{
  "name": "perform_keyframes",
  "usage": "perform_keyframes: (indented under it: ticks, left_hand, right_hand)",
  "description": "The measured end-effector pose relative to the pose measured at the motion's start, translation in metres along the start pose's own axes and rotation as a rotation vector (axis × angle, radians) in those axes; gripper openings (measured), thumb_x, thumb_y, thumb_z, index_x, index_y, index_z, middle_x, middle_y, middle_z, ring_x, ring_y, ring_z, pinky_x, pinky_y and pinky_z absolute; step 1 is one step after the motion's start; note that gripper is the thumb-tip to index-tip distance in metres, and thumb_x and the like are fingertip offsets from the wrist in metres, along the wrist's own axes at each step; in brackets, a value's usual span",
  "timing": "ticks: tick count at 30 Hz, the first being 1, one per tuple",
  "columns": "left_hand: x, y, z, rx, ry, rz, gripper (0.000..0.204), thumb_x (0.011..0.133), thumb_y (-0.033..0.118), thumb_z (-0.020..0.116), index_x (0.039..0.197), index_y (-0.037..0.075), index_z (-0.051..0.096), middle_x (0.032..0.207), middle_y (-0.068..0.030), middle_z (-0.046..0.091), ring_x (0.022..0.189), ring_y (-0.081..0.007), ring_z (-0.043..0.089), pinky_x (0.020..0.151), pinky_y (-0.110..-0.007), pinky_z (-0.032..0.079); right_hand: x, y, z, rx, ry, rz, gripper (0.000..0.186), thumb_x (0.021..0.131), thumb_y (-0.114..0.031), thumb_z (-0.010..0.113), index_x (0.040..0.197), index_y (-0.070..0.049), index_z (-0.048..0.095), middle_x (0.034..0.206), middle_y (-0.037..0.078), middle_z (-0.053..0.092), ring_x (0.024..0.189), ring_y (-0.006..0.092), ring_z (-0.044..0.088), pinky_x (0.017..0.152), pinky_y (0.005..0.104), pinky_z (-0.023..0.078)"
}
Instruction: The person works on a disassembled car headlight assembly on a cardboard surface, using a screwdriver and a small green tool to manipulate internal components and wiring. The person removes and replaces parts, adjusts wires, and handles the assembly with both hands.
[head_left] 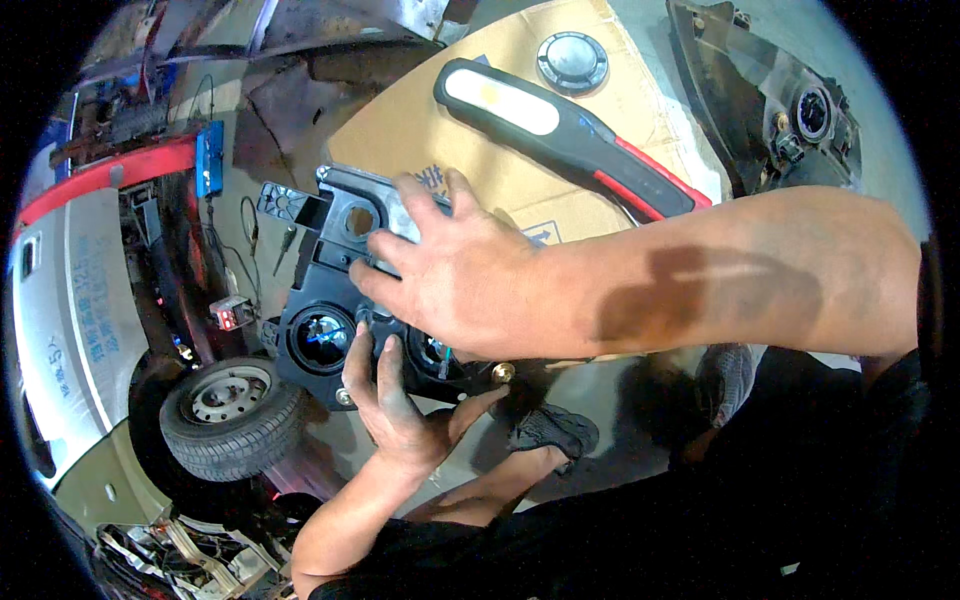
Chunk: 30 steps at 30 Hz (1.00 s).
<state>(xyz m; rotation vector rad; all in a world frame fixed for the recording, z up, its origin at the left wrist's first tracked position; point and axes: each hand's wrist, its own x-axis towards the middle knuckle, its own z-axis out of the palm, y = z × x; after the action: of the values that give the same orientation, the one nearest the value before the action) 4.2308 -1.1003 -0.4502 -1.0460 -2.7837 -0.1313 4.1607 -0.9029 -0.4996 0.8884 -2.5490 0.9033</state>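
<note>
Head view: black headlight housing point(330, 290) lies back-side up at the near edge of a flattened cardboard sheet point(480, 110) on the floor. Right hand point(455, 270) spread flat, fingers open, pressing down on top of the housing, gripping nothing. Left hand point(395, 405) comes from below, fingers half curled and reaching up between the two round bulb sockets point(320, 338); whether it pinches a small part there I cannot tell. Black-and-red work light point(565, 135) lies on the cardboard, well apart, a round grey cap point(572, 60) beyond it. Second lamp housing point(775, 100) by the far right edge. Loose wheel point(232, 415) on the floor left. Judgement: keep the right palm firm so the housing stays put, work the left fingers gently around the socket.
</note>
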Motion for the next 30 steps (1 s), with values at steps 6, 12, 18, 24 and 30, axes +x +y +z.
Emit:
perform_keyframes:
  ticks: [6,12,18,24,30]
  left_hand:
    - [0.0,-0.001,-0.001,0.003,-0.039,0.002,0.114,0.063,0.05,0.093,0.145,-0.001,0.032,0.136,-0.0324,0.038,0.123,-0.049,0.046,0.097,-0.054,0.045]
    - [-0.009,-0.004,-0.004,-0.019,-0.108,-0.028,0.116,0.06,0.04,0.095,0.15,0.011,0.028,0.137,-0.0313,0.034,0.123,-0.0515,0.044,0.094,-0.057,0.045]
    - [-0.012,-0.003,-0.003,-0.025,-0.102,-0.066,0.12,0.047,0.039,0.1,0.143,0.003,0.038,0.136,-0.0238,0.039,0.122,-0.0436,0.045,0.1,-0.053,0.042]
    - [-0.004,-0.007,-0.004,-0.029,-0.088,0.028,0.115,0.061,0.045,0.094,0.149,0.002,0.033,0.136,-0.0313,0.038,0.123,-0.0471,0.045,0.098,-0.054,0.045]
    - [-0.008,-0.013,-0.002,-0.027,-0.059,0.063,0.112,0.065,0.051,0.091,0.147,0.0,0.034,0.135,-0.031,0.041,0.125,-0.0476,0.045,0.099,-0.054,0.045]
  right_hand:
    - [0.005,0.008,0.005,0.066,0.196,-0.241,0.04,0.082,-0.027,0.064,0.119,-0.01,0.066,0.116,0.012,0.063,0.133,0.0468,0.045,0.098,0.0704,0.042]
    - [0.014,0.011,0.015,0.103,0.23,-0.52,0.032,0.084,-0.025,0.063,0.114,-0.013,0.066,0.111,0.005,0.064,0.12,0.0347,0.058,0.098,0.0606,0.046]
    - [0.016,0.009,0.011,0.094,0.101,-0.537,0.042,0.081,-0.027,0.07,0.121,-0.014,0.063,0.099,0.002,0.066,0.095,0.0222,0.064,0.095,0.0552,0.047]
    - [0.015,0.016,0.002,0.11,-0.025,-0.495,0.068,0.068,-0.035,0.084,0.128,-0.014,0.059,0.105,0.003,0.067,0.11,0.0263,0.06,0.099,0.051,0.044]
    - [0.017,0.021,-0.006,0.226,-0.136,-0.49,0.067,0.07,-0.021,0.081,0.131,-0.008,0.059,0.107,0.008,0.067,0.111,0.0303,0.06,0.103,0.0453,0.043]
